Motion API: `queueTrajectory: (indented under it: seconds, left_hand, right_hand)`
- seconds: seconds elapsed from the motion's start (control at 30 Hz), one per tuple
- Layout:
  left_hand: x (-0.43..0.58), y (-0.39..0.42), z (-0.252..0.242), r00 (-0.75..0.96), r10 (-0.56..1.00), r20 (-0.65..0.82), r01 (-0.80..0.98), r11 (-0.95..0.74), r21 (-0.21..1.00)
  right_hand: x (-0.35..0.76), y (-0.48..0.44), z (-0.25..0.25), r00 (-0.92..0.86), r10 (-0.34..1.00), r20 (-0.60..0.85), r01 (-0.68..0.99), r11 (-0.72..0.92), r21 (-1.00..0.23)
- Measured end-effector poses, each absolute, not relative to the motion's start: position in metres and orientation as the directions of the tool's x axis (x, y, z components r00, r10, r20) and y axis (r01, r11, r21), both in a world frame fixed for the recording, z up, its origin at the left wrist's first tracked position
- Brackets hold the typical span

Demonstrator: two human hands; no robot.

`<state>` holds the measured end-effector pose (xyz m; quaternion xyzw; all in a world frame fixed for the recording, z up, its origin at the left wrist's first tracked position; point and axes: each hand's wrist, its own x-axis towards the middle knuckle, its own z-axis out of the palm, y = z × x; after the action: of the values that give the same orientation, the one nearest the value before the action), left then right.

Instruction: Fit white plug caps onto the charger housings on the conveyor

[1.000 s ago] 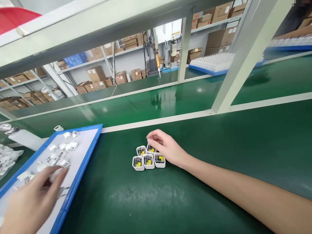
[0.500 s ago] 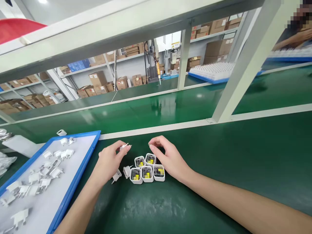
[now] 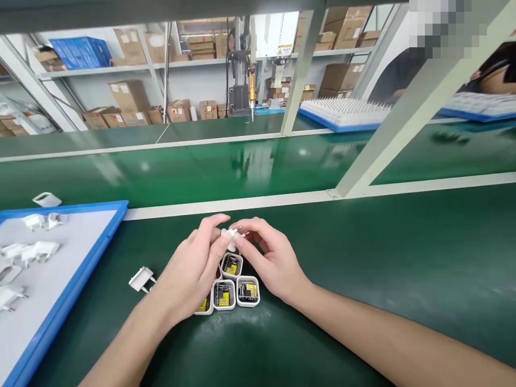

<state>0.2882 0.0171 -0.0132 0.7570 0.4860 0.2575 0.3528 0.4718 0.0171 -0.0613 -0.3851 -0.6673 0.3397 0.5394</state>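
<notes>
Between my two hands is a white two-pin plug cap [image 3: 230, 239], its pins pointing up and to the right. My left hand [image 3: 197, 258] pinches it from the left, thumb and fingers closed. From the right, the fingertips of my right hand [image 3: 270, 255] close on its pin side. Just below sit several white charger housings [image 3: 248, 292], open at the top, with dark and yellow parts inside; my left hand partly hides some of them. Another loose plug cap [image 3: 142, 279] lies on the green bench left of my left wrist.
A blue-rimmed tray [image 3: 80, 285] with several white plug caps lies at left, a white housing [image 3: 47, 200] beyond it. A slanted metal post [image 3: 387, 134] rises at right. Past the green belt [image 3: 193, 177] stand a dispensing tool [image 3: 252, 88] and a pin-filled tray [image 3: 346, 113].
My hands have come together, and the right now grips the plug cap that the left held alone. The view has shifted to the right and levelled.
</notes>
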Motion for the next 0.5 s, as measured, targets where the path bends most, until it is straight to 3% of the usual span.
queueTrajectory:
  seconds: [0.13, 0.3, 0.5]
  left_hand:
    - [0.263, 0.025, -0.012, 0.494, 0.864, -0.095, 0.621, -0.275, 0.734]
    - [0.263, 0.03, -0.017, 0.629, 0.775, -0.064, 0.549, -0.385, 0.742]
    - [0.275, 0.023, -0.022, 0.611, 0.789, -0.068, 0.521, -0.336, 0.785]
  right_hand:
    - [0.47, 0.02, -0.059, -0.064, 0.94, 0.336, 0.066, 0.34, -0.938]
    - [0.472, 0.025, -0.054, 0.006, 0.973, 0.231, 0.023, 0.23, -0.973]
    - [0.472, 0.021, -0.054, 0.055, 0.987, 0.152, -0.015, 0.153, -0.988]
